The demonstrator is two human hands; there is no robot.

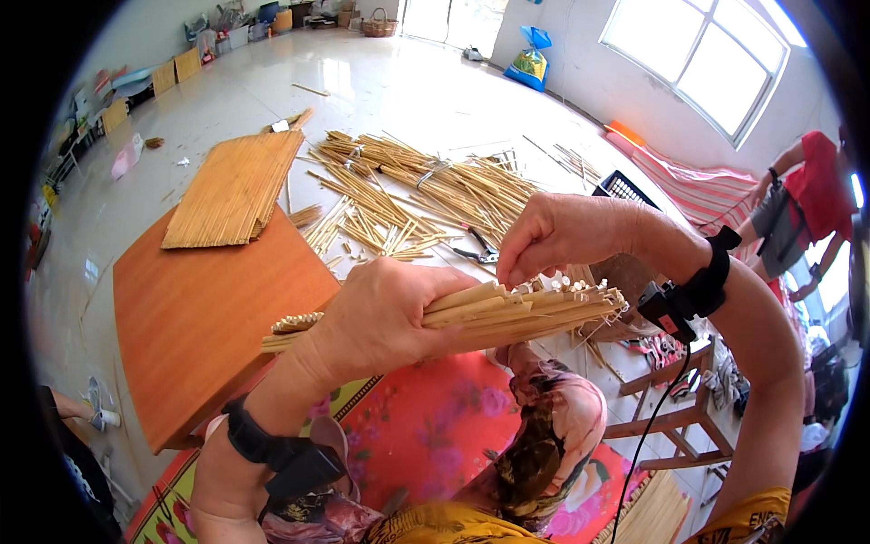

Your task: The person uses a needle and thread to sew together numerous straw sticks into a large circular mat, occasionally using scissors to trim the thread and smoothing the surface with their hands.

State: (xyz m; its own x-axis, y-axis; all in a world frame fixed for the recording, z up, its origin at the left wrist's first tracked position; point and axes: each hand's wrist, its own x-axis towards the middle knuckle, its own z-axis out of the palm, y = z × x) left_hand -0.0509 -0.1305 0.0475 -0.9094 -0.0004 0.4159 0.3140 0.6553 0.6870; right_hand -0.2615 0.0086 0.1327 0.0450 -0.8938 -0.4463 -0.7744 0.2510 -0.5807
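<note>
Well, on the near left a person's foot in a grey shoe [101, 408] rests on the pale, glossy tiled floor [227, 109]. Right of it stands a smooth orange-brown wooden table [199, 317], and over its far part lies a flat, straw-yellow mat of stalks set side by side [236, 186]. Next comes the left hand [385, 308], a black strapped device [299, 462] on its forearm. It is clamped around a thick bundle of pale yellow cut stalks [530, 319], which it holds up in the near middle, above a red flowered cloth [408, 417]. The bundle runs left to right, its cut ends facing right. Beyond it, a long tied heap of straw-coloured stalks [462, 186] lies on the floor, with shorter loose pieces on its near side and a pair of dark-handled pruning shears [478, 248] just to the near right. The right hand [553, 240] bends over the bundle from the far side, fingers curled in toward the thumb beside the stalks; whether they pinch one, I cannot tell. Farther right are a black plastic crate [625, 189], a pink-and-white striped cloth [671, 181], a brown wooden stool [675, 422] nearer, and, at the right edge, a person in a red top [820, 181].
</note>
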